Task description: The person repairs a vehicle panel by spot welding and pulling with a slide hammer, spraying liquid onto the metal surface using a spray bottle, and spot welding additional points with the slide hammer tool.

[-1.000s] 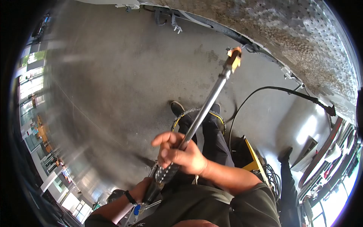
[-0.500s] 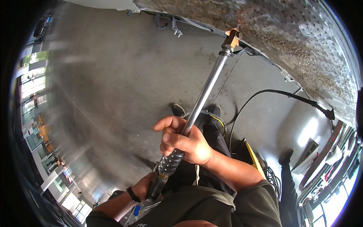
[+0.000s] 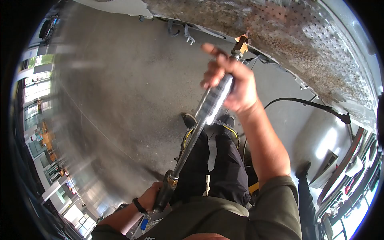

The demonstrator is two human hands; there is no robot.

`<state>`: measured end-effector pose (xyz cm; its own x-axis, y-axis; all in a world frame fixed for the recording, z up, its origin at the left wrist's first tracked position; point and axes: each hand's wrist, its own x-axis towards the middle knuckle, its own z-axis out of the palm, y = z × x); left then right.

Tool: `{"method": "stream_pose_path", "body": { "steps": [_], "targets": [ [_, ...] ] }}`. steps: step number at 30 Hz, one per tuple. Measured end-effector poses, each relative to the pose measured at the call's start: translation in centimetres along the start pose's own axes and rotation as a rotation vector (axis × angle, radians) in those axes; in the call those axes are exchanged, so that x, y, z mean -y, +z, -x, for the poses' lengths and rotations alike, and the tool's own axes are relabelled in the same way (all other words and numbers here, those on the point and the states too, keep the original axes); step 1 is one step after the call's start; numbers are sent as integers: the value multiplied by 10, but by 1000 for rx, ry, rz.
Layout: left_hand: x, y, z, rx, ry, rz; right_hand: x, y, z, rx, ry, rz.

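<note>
A slide hammer [image 3: 186,154] slants from my waist up to a worn, pitted metal body panel [image 3: 296,44]. Its copper-coloured tip [image 3: 241,45] meets the panel's lower edge. My left hand [image 3: 150,196], with a dark band at the wrist, is closed round the black handle [image 3: 165,193] at the near end. High on the rod, my right hand [image 3: 240,82] grips the shiny ribbed sliding weight [image 3: 214,100], close to the tip. That hand is blurred by motion, and its index finger points outward.
Below the panel edge hang loose brackets [image 3: 188,34]. A black cable [image 3: 298,99] arcs at the right. My shoes [image 3: 190,120] stand on the grey floor [image 3: 120,80]. Another person's leg [image 3: 305,196] shows at right, near a rack of parts [image 3: 348,172].
My right hand has slid the weight up the rod, from beside the handle to near the tip. My left hand stays on the handle, and the tip remains at the panel edge.
</note>
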<state>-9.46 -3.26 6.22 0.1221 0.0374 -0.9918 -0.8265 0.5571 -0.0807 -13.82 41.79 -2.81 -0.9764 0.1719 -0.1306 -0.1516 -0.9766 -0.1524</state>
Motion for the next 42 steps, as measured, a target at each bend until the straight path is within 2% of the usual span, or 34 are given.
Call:
{"method": "stream_pose_path", "body": {
  "steps": [1, 3, 4, 5, 6, 8, 9, 11, 17, 21, 24, 27, 31, 41, 42],
  "targets": [
    [4, -7, 0, 23, -1, -17, 6, -3, -4, 8, 15, -61],
    [4, -8, 6, 56, -4, 3, -32, 5, 18, -105, -128, 155],
    [0, 0, 12, 63, -1, 42, -76, 5, 48, 9, -63, -26],
    [-6, 4, 15, 72, 6, 80, -116, 19, 78, -45, 64, -2],
    [-4, 3, 13, 52, -4, -10, -155, 32, 109, -96, 193, 16],
    [17, -2, 15, -9, -67, -80, -174, 39, 139, -106, 372, 65],
    [22, -6, 13, -47, -109, -71, -185, 36, 145, -144, 372, 62],
    [40, -13, 3, -136, -265, 158, -172, 36, 136, -150, 321, 79],
    [9, -5, -17, 73, -33, 58, -131, 37, 98, -118, 279, 149],
    [7, -9, -16, 89, -98, 128, -127, 39, 92, -139, 280, 145],
    [-1, 1, -7, 51, 8, -12, -126, 34, 91, -90, 253, 104],
    [6, -13, -18, 37, -88, 80, -121, 33, 88, -91, 257, 124],
    [-1, -16, -17, 141, -75, 143, -121, 36, 84, -101, 247, 106],
    [-13, -11, -7, 170, 100, -197, -118, 35, 84, -121, 257, 96],
    [-12, -13, -6, 167, 58, -138, -119, 36, 84, -122, 259, 97]
  ]
}}
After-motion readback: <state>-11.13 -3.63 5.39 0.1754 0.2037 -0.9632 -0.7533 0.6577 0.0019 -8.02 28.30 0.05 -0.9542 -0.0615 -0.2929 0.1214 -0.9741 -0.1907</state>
